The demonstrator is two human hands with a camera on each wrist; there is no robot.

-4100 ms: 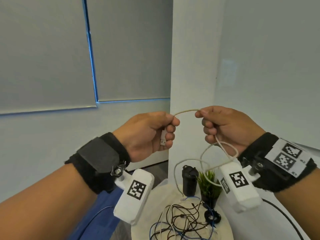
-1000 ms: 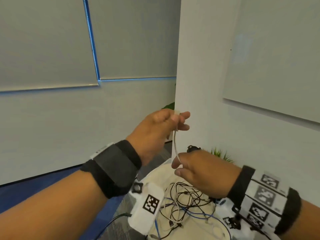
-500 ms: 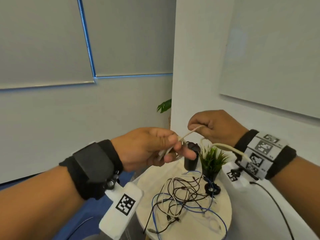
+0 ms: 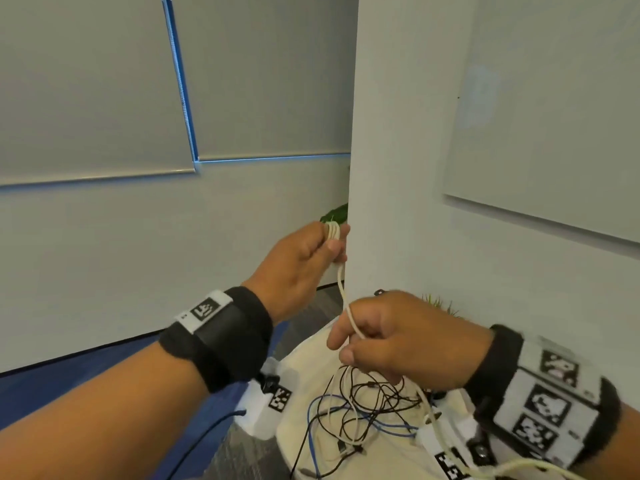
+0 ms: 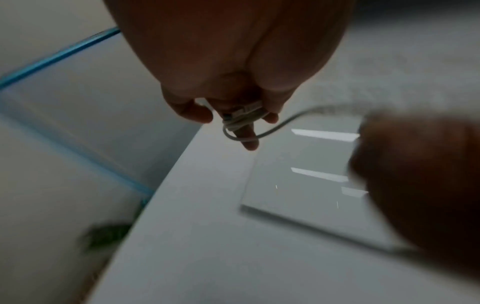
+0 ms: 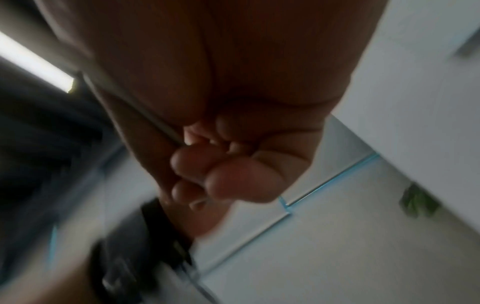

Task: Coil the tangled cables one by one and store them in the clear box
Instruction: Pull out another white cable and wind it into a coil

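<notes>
My left hand [image 4: 322, 244] is raised in front of the white pillar, with several loops of a cream cable [image 4: 343, 289] wound round its fingers and pinched by the thumb. The left wrist view shows the same cream cable coil [image 5: 240, 119] on the fingers. From there the cable drops to my right hand [image 4: 360, 341], lower and nearer, whose curled fingers grip it. The cable's tail [image 4: 440, 434] runs on under my right wrist. A tangle of black, blue and white cables [image 4: 360, 407] lies on the round table [image 4: 391, 459] below. No clear box is in view.
A white pillar [image 4: 398, 150] and a wall with a glass board [image 4: 554, 116] stand right behind my hands. Grass tips of a small plant [image 4: 440, 303] poke up behind my right hand. Grey blinds [image 4: 93, 88] cover the window at left. Blue floor [image 4: 86, 362] lies below left.
My left hand has risen with the coil and my right hand has dropped below it, drawing the cable down. More loops sit on my left fingers than a second ago.
</notes>
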